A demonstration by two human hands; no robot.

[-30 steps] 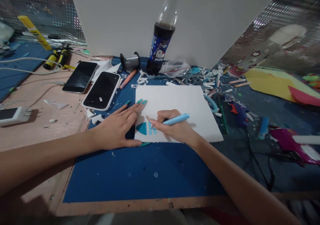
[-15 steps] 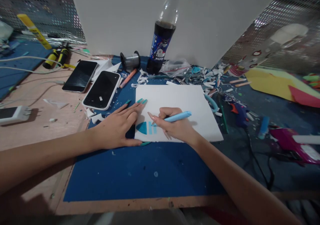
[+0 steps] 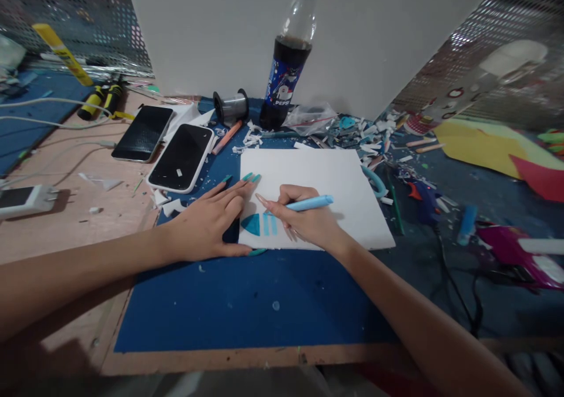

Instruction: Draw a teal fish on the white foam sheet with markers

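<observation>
A white sheet of paper (image 3: 326,171) lies on the blue mat (image 3: 211,303). My right hand (image 3: 304,218) grips a light blue marker (image 3: 315,203), its tip down at the top of some light blue stripes (image 3: 269,224). Left of the stripes is a filled darker teal shape (image 3: 251,224), rounded to a point. My left hand (image 3: 215,218) rests flat with fingers stretched, fingertips on the paper's left edge and thumb along its lower left corner.
Two phones (image 3: 180,159) lie at the left. Behind the paper stand a Pepsi bottle (image 3: 284,74) and a wire spool (image 3: 231,108), with white scraps (image 3: 374,135) around. A blue glue gun (image 3: 425,203) and a magenta tool (image 3: 520,256) lie right, near yellow sheets (image 3: 476,147).
The marker's tip has moved up and slightly left, to the top of the stripes, and the right-hand stripe is longer. My left hand keeps its place on the paper.
</observation>
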